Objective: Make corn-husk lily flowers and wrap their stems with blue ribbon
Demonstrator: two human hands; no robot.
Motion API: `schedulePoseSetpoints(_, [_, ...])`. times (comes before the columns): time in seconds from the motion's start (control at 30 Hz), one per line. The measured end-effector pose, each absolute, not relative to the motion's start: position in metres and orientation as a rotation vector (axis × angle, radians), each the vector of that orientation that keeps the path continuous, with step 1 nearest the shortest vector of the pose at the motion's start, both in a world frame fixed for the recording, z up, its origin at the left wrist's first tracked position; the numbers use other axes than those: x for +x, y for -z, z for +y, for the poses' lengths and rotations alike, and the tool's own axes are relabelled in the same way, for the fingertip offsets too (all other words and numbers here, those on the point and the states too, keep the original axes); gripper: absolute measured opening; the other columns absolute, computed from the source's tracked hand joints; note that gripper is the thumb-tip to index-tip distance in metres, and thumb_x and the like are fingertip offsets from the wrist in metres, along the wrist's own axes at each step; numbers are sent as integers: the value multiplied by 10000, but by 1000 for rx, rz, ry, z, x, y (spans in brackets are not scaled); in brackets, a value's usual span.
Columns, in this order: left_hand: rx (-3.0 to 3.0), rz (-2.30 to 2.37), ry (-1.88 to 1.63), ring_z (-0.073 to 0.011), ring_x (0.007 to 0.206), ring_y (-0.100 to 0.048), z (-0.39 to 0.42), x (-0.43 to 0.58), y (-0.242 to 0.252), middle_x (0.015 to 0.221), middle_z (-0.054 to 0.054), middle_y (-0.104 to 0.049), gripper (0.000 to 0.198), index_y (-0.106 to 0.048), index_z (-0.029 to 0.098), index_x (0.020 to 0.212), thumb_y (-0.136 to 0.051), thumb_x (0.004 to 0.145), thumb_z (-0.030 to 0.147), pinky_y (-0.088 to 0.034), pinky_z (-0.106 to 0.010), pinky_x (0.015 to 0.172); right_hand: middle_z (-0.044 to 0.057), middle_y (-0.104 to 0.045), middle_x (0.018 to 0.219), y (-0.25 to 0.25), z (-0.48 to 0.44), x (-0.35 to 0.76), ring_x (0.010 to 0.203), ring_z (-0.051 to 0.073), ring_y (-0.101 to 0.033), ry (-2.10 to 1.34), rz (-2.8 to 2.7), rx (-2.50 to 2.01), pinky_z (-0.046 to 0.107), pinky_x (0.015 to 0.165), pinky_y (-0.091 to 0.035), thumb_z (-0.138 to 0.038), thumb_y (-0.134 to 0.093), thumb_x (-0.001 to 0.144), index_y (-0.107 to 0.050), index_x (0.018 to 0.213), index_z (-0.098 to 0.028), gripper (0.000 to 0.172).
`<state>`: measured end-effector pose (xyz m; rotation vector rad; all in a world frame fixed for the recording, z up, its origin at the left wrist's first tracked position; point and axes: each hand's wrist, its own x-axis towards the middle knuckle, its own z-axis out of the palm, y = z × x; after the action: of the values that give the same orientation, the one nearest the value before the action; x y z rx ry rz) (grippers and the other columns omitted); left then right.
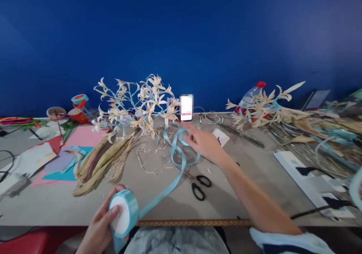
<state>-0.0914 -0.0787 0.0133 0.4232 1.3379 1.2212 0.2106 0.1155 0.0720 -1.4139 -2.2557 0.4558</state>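
My left hand (98,223) is wrapped around a roll of light blue ribbon (132,212) at the table's front edge, thumb on its white side. From the roll, a loose ribbon strip (165,191) runs up to the right and curls in loops on the tabletop. My right hand (205,142) reaches over these loops with fingers stretched toward the lit phone (186,108), which stands upright near the wall. Nothing shows in its fingers; whether a fingertip touches the phone I cannot tell. Scissors (199,186) with black handles lie below the right hand, their blades partly under the ribbon.
Pale flowers on blue stems (135,103) stand behind dried husks (104,159). Colored paper (65,163) lies at left. On the right are another flower bunch (266,105), thin wires (243,135), a tilted bottle (251,93) and a power strip (302,186) with cables.
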Motion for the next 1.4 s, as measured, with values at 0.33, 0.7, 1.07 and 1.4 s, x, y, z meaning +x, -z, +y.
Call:
schedulePoseSetpoints(0.33, [410,1406,-1651,-146,680,-624,-51,-9,-17,822,30,-640,492,-531,297,1096,-735,696,498,-524,-212,618,68,-528,1350,-9,-18,131,1203,239,-519,-1620,-1666,-752,391,1018,-403,-275,-768,709,-341,1412,-284,823])
schedulePoseSetpoints(0.7, [391,1482,-1587,-159,838,-630,-47,-2,0,989,4,-646,453,-561,274,1113,-703,737,482,-524,-220,702,57,-614,1137,8,-12,114,1000,223,-602,-1881,-1267,-651,331,801,-536,-457,-725,753,-490,1248,-246,587])
schedulePoseSetpoints(1.07, [583,1376,-1457,-199,933,-635,-48,-16,1,999,-46,-687,456,-618,205,1115,-747,718,389,-518,-238,778,-44,-550,771,19,-8,122,487,69,-400,-1935,-1223,-822,172,411,-346,-158,-698,644,-571,1117,-255,500])
schedulePoseSetpoints(1.4, [739,1318,-998,-212,558,-638,-73,-66,3,659,-87,-705,317,-688,122,797,-770,680,405,-524,-313,564,4,-580,885,11,0,155,652,113,-496,-1514,-1579,-909,227,590,-410,-157,-581,804,-625,1129,-242,339])
